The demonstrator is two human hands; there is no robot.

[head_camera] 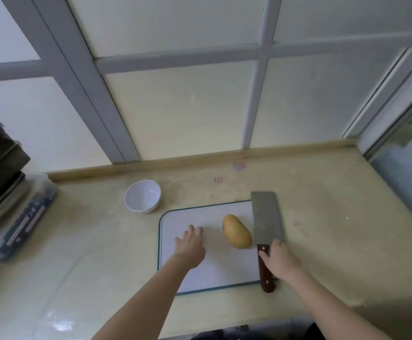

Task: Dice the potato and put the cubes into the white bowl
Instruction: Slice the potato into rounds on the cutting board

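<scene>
Whole potato [237, 231] lies uncut on the cutting board [214, 273], right of centre. The white bowl [142, 196] sits on the counter [102, 241] near the board's far-left corner. Left hand [191, 246] is over the board, fingers spread, holding nothing. Right hand [279, 260] curls round the handle of the cleaver [267, 217] (blade flat, just beside the potato).

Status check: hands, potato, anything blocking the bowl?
Left hand open over cutting board. Right hand grips cleaver handle, blade lying flat. Potato whole, uncut, between the hands. White bowl empty, path clear.
</scene>
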